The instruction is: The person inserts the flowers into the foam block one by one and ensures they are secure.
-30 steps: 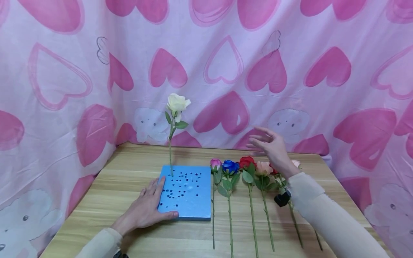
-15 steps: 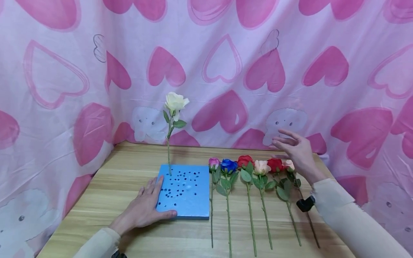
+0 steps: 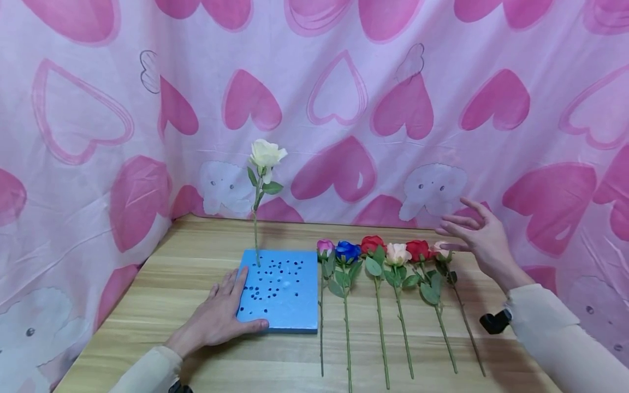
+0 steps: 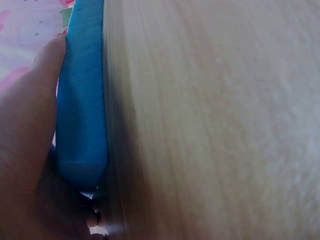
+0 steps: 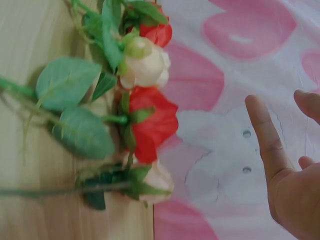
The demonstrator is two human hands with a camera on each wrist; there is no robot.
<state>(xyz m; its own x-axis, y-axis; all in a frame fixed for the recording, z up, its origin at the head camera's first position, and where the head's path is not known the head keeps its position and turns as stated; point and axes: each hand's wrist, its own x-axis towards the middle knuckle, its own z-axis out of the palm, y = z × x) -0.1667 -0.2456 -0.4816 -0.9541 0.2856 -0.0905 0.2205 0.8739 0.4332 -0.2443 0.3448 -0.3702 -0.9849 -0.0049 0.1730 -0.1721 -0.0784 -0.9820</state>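
A white artificial rose (image 3: 267,154) stands upright in the blue foam block (image 3: 302,314), whose top is dotted with small holes. My left hand (image 3: 221,314) rests along the block's left edge, thumb over the front corner; the left wrist view shows the thumb side against the foam block (image 4: 84,100). Raised at the right, my right hand (image 3: 479,240) holds nothing, fingers spread and slightly bent. Nearest to it is a pale pink rose (image 3: 440,249) at the end of the row. In the right wrist view, a red rose (image 5: 152,122) lies left of the hand (image 5: 295,185).
Right of the block lie more roses side by side: a magenta one (image 3: 325,248), a blue one (image 3: 348,251), red ones and a peach one (image 3: 397,254), stems toward me. A pink heart-patterned curtain (image 3: 339,93) hangs behind the wooden table (image 3: 162,295).
My right hand has moved to the right, from above the middle of the rose row to its right end, uncovering the red and pale pink roses there. The left hand has stayed on the block.
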